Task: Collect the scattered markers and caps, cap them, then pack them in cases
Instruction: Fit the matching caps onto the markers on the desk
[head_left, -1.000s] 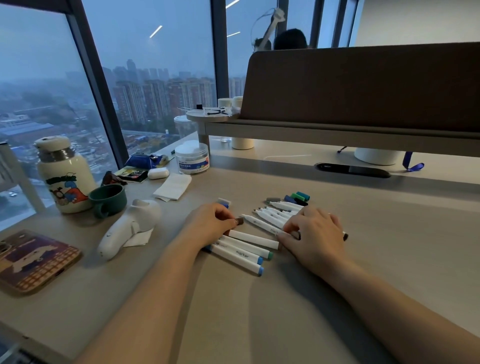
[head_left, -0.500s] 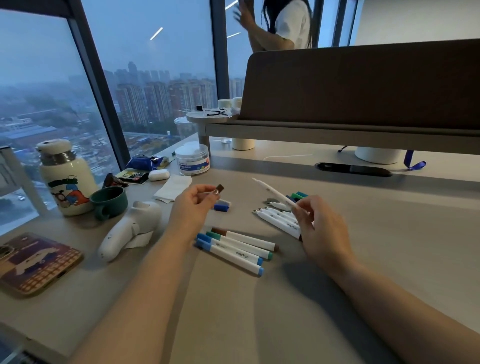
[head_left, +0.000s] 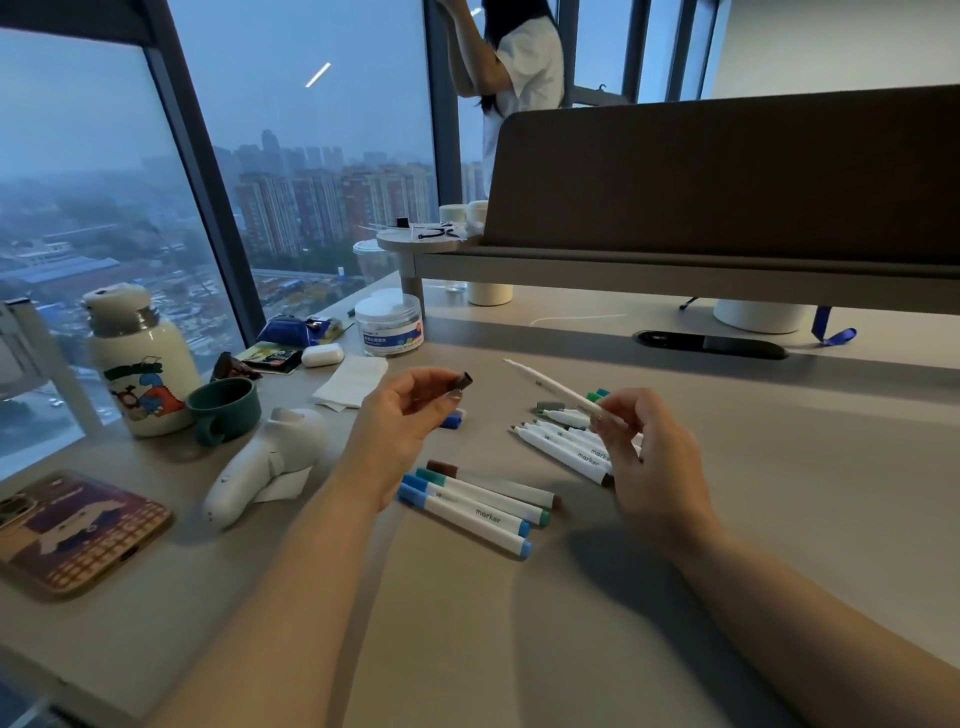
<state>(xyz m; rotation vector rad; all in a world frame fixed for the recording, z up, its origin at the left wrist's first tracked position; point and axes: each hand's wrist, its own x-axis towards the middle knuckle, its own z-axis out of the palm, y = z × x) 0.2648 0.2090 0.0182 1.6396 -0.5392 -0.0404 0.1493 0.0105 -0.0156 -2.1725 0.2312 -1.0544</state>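
My left hand (head_left: 402, 415) pinches a small brown cap (head_left: 464, 380) above the desk, its open end facing right. My right hand (head_left: 641, 457) holds an uncapped white marker (head_left: 550, 385) by its rear part, the tip pointing up and left toward the cap, a short gap between them. Several capped markers (head_left: 478, 506) lie side by side on the desk below my hands. A pile of uncapped white markers (head_left: 569, 449) lies under my right hand. Loose caps, grey (head_left: 550, 406), green and teal (head_left: 597, 395), sit behind it. A blue cap (head_left: 453, 420) lies behind my left hand.
At the left stand a white bottle (head_left: 137, 364), a green mug (head_left: 226, 410), a white handheld device (head_left: 265, 462) and a phone (head_left: 72, 530). A clear jar (head_left: 389, 325), a tissue (head_left: 353, 382) and an earbud case (head_left: 322, 356) are farther back. A grey divider (head_left: 727, 176) rises behind, with a person beyond it.
Both hands have lifted off the desk: the left picked up the brown cap, the right picked up an uncapped marker. Cap and marker tip have since come closer together.
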